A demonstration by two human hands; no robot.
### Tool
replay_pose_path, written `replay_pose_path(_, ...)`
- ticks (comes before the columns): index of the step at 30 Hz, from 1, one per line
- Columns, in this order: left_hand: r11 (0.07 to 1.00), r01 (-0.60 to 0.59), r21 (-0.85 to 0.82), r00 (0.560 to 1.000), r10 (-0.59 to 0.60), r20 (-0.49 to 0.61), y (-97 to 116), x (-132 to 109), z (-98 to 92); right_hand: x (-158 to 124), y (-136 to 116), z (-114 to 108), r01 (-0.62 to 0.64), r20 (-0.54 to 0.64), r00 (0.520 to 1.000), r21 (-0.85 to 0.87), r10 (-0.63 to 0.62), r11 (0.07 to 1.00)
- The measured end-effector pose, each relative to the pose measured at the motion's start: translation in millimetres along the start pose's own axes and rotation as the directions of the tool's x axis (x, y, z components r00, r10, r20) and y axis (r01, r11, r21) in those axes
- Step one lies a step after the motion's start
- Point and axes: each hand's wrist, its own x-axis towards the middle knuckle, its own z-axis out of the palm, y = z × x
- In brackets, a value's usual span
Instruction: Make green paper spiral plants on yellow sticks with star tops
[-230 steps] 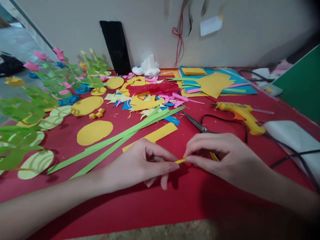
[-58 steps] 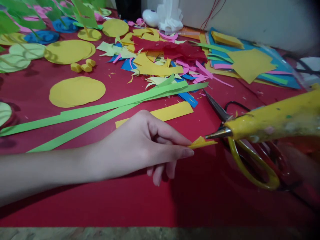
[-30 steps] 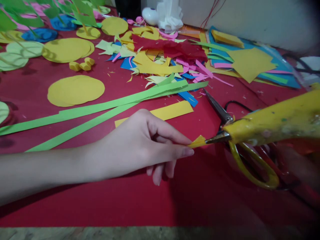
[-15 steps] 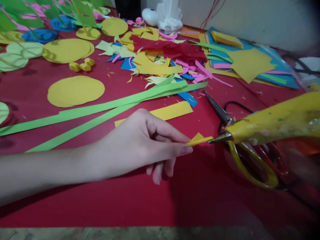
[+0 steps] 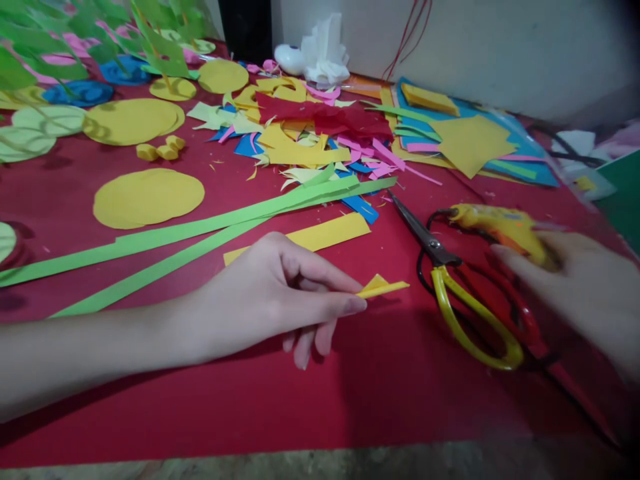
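Note:
My left hand [image 5: 285,300] pinches a small folded piece of yellow paper [image 5: 384,287] between thumb and forefinger, its narrow end pointing right. The other fingers curl beneath. At the right, my right hand [image 5: 585,287] is around the handle of a yellow glue gun [image 5: 493,223], low over the red surface, its nozzle end toward the left; whether it touches the surface I cannot tell. Between the hands lie scissors [image 5: 435,250] with one yellow and one red handle, blades pointing up and left. Behind my left hand rests a yellow paper strip [image 5: 330,233].
Long green paper strips [image 5: 210,230] cross the red surface [image 5: 250,413]. Yellow paper discs [image 5: 150,197] lie at left, below green paper shapes [image 5: 160,33] on discs. Mixed paper scraps [image 5: 305,147] are heaped at the back, beside blue sheets [image 5: 530,150]. A dark cord runs near the scissors.
My right hand has drawn the glue gun away from the folded yellow paper, back and to the right, and lowered it. My left hand keeps its pinch, with little movement.

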Motion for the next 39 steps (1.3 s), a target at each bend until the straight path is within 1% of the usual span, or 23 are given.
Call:
replay_pose_path(1, 1.000, 0.006, 0.009, 1.000, -0.006, 0.006, 0, 0, -0.1, 1, -3, -1, -0.016, -0.002, 1.000, -0.024, 0.016, 1.000)
replay_pose_path(2, 1.000, 0.004, 0.007, 1.000, -0.005, 0.010, 0, 0, -0.1, 0, -7, -3, -0.017, -0.050, 0.999, -0.036, 0.015, 0.999)
replay_pose_path(3, 1.000, 0.007, 0.010, 1.000, -0.007, 0.014, 0, 0, -0.2, -2, -13, -7, 0.003, -0.138, 0.990, -0.026, -0.007, 1.000)
replay_pose_path(4, 1.000, 0.008, 0.013, 1.000, -0.008, 0.016, 0, 0, -0.2, -6, -20, -12, 0.049, -0.260, 0.965, 0.008, -0.045, 0.999)
replay_pose_path(5, 1.000, -0.001, 0.017, 1.000, 0.001, 0.023, -1, 0, -0.3, -11, -28, -18, 0.151, -0.380, 0.918, 0.071, -0.113, 0.986)
replay_pose_path(6, 1.000, -0.004, 0.019, 1.000, 0.004, 0.029, -1, -1, -0.3, -16, -38, -26, 0.252, -0.407, 0.898, 0.167, -0.167, 0.953)
replay_pose_path(7, 1.000, -0.007, 0.019, 0.999, 0.006, 0.034, -1, -1, -0.4, -21, -48, -34, 0.353, -0.386, 0.893, 0.281, -0.232, 0.892)
replay_pose_path(8, 1.000, -0.008, 0.019, 0.999, 0.008, 0.038, -2, -1, -0.4, -26, -59, -41, 0.461, -0.299, 0.882, 0.388, -0.364, 0.798)
replay_pose_path(9, 1.000, -0.007, 0.019, 0.999, 0.007, 0.040, -2, 0, -0.4, -30, -70, -47, 0.514, -0.245, 0.857, 0.473, -0.453, 0.716)
replay_pose_path(10, 1.000, -0.007, 0.022, 0.999, 0.006, 0.040, -2, 0, -0.3, -32, -80, -52, 0.504, -0.186, 0.851, 0.549, -0.490, 0.667)
replay_pose_path(11, 1.000, -0.003, 0.027, 0.999, 0.002, 0.041, -1, 0, -0.1, -33, -89, -56, 0.497, -0.137, 0.836, 0.601, -0.531, 0.627)
replay_pose_path(13, 0.999, 0.003, 0.041, 0.999, -0.005, 0.042, -1, 0, 0.2, -33, -102, -59, 0.465, -0.073, 0.806, 0.693, -0.587, 0.551)
replay_pose_path(16, 0.999, 0.007, 0.051, 0.999, -0.009, 0.044, 1, 0, 0.5, -29, -113, -56, 0.421, -0.074, 0.766, 0.808, -0.638, 0.413)
replay_pose_path(18, 0.999, 0.008, 0.050, 0.999, -0.011, 0.048, 2, 0, 0.3, -27, -116, -54, 0.385, -0.101, 0.762, 0.865, -0.640, 0.322)
replay_pose_path(20, 0.999, 0.009, 0.049, 0.998, -0.012, 0.059, 2, 0, -0.2, -26, -118, -52, 0.351, -0.116, 0.768, 0.899, -0.630, 0.262)
replay_pose_path(24, 0.999, -0.008, 0.050, 0.997, 0.005, 0.075, 1, -1, -1.2, -25, -121, -50, 0.327, -0.133, 0.780, 0.920, -0.612, 0.217)
replay_pose_path(33, 0.996, -0.015, 0.091, 0.997, 0.007, 0.082, 2, -2, -0.9, -26, -120, -51, 0.397, -0.217, 0.780, 0.896, -0.587, 0.197)
replay_pose_path(37, 0.994, -0.033, 0.108, 0.996, 0.025, 0.080, 4, -2, -0.3, -26, -120, -50, 0.389, -0.209, 0.778, 0.901, -0.592, 0.193)
replay_pose_path(39, 0.994, -0.034, 0.108, 0.996, 0.026, 0.081, 5, -2, 0.0, -28, -120, -50, 0.356, -0.179, 0.786, 0.914, -0.591, 0.197)
